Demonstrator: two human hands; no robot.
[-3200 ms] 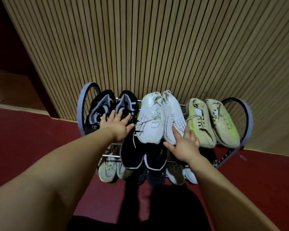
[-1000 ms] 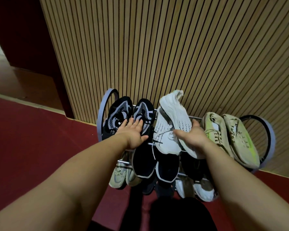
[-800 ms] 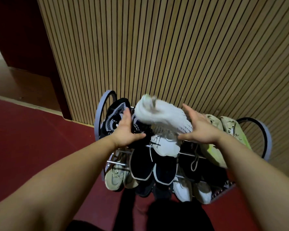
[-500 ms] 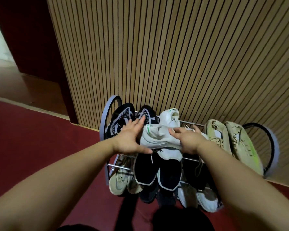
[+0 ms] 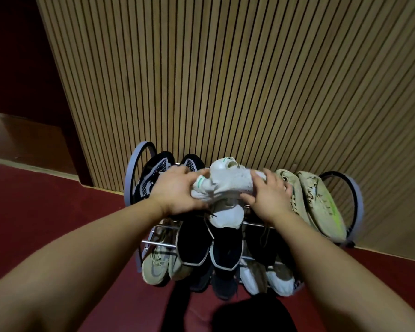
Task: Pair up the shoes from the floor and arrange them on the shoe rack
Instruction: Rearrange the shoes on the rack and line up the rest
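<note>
Behind the low shoe rack of grey hoop ends and chrome bars (image 5: 128,188), a tall wall of narrow vertical wooden slats (image 5: 225,80). Beneath and in front of the rack, dark red carpeted floor (image 5: 46,200). On the rack's top tier, at its right end, a pair of worn cream sneakers with yellow-green streaks (image 5: 321,204), toes toward the camera. At its left end, a pair of black-and-grey mesh sneakers (image 5: 151,173), partly hidden behind the left hand. On the middle tier, side by side, two black sneakers with white-edged soles (image 5: 192,243). On the lowest visible tier, beige sneakers (image 5: 153,267) at the left and plain white sneakers (image 5: 278,279) at the right. At the centre of the top tier, a white knit sneaker with green tabs (image 5: 228,185), blurred, turned crosswise above a second white knit sneaker (image 5: 225,216) pointing toe-forward past the front bar. Gripped at both ends: left hand (image 5: 177,192) wrapped over the green-tabbed end, fingers curled on top, thumb underneath; right hand (image 5: 268,195) clasped over the other end, fingers spread across the upper, thumb tucked below. Contact between the two white knit sneakers impossible to judge.
</note>
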